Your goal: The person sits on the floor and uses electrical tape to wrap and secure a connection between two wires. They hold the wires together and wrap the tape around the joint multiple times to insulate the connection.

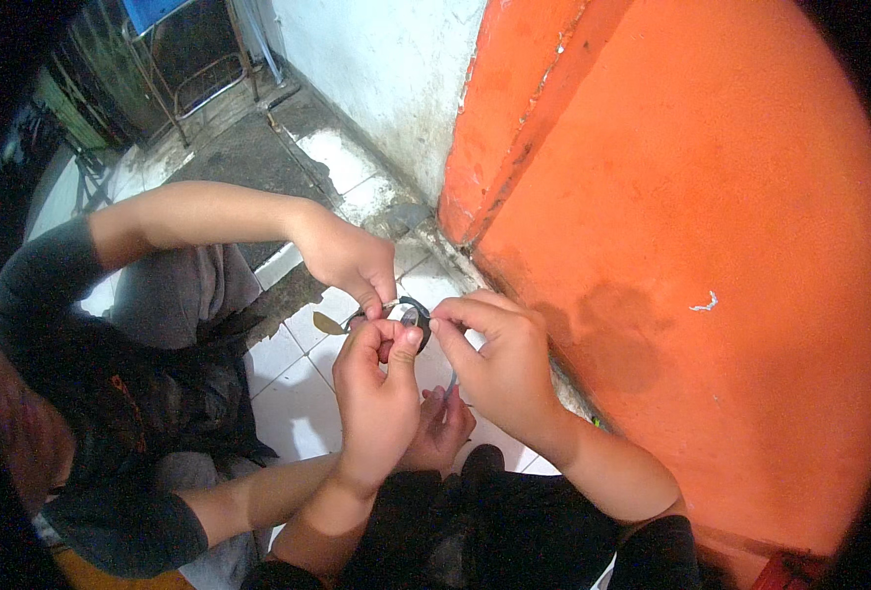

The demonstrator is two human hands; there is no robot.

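A small black roll, looking like electrical tape [423,340], is between my two hands. My left hand [374,388] is closed on its near left side, thumb upright against it. With thumb and forefinger pinched, my right hand [499,359] grips the roll's right edge. A co-worker's hand [352,264] reaches from the left and pinches a thin pale wire [393,304] just beyond the roll. The co-worker's other hand [442,433], partly behind my left wrist, holds a thin grey-blue cable [452,382]. How wire and tape meet is hidden by the fingers.
A co-worker in a dark shirt [111,393] sits close on the left. An orange wall [711,197] rises on the right, joining a white wall [376,79]. White floor tiles [283,393] lie below the hands. A metal-framed chair [204,84] stands at the far left.
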